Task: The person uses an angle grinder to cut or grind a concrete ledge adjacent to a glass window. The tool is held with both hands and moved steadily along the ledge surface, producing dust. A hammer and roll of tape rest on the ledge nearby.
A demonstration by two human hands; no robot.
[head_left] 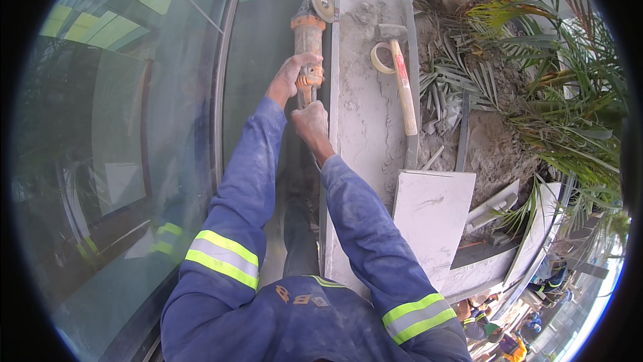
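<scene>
An orange, dust-coated angle grinder [309,44] points away from me, between the glass and a concrete ledge. Its pale round disc [323,4] is at the far end, by the ledge's left edge. My left hand [292,75] is wrapped round the middle of the grinder's body. Closer to me, my right hand [312,125] grips its rear handle. On the ledge [365,127], right of the grinder, lies a hammer [400,70] with a pale wooden handle. A roll of tape [380,58] lies beside its head.
A large glass pane [154,114] with a dark frame stands close on my left. White slabs [432,214] lie at the right of the ledge. Beyond are soil, rubble and palm fronds [569,94]. Several people [495,328] are at the lower right. Dust hangs in the air.
</scene>
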